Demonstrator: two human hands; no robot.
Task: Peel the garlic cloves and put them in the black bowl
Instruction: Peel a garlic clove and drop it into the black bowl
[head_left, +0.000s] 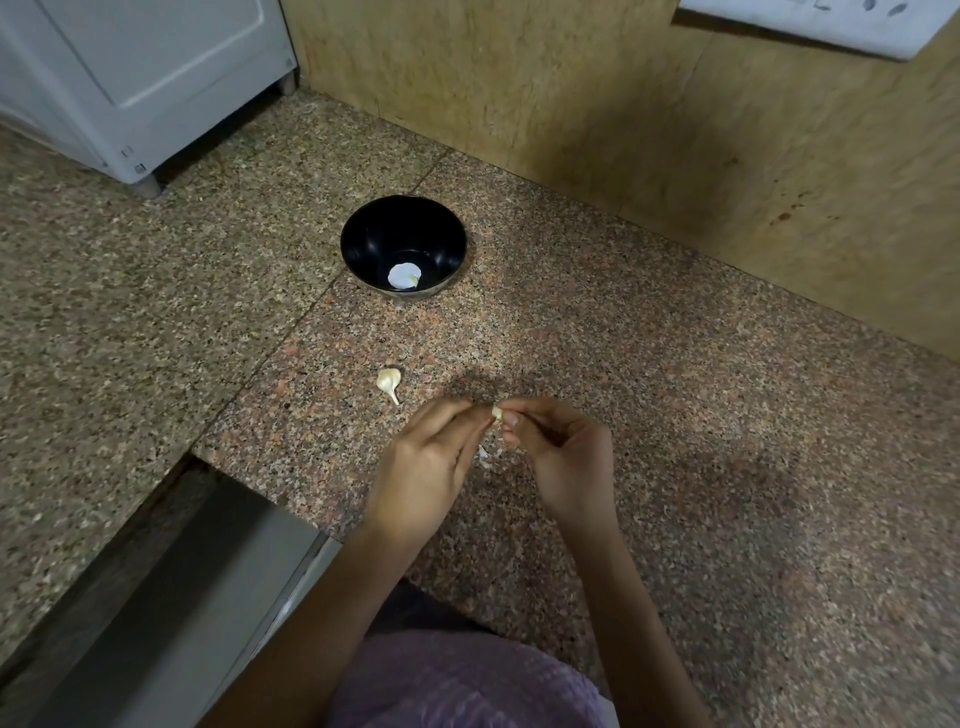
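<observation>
Just below frame centre, the left hand (426, 467) and right hand (563, 452) both pinch one garlic clove (497, 413) between curled fingertips. Another clove (388, 382) lies left of them; the black bowl (363, 228) sits above, well apart.

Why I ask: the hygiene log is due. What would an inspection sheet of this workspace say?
Surface: speckled granite counter, seams visible.
Job's things: black bowl, something pale inside; one unpeeled garlic clove lying loose; held clove between both hands.
Clutter: peel scraps under the hands.
Grippers: left hand and right hand both pinch the held clove.
Cables: nothing seen.
Surroundings: white appliance back left, wall behind.
</observation>
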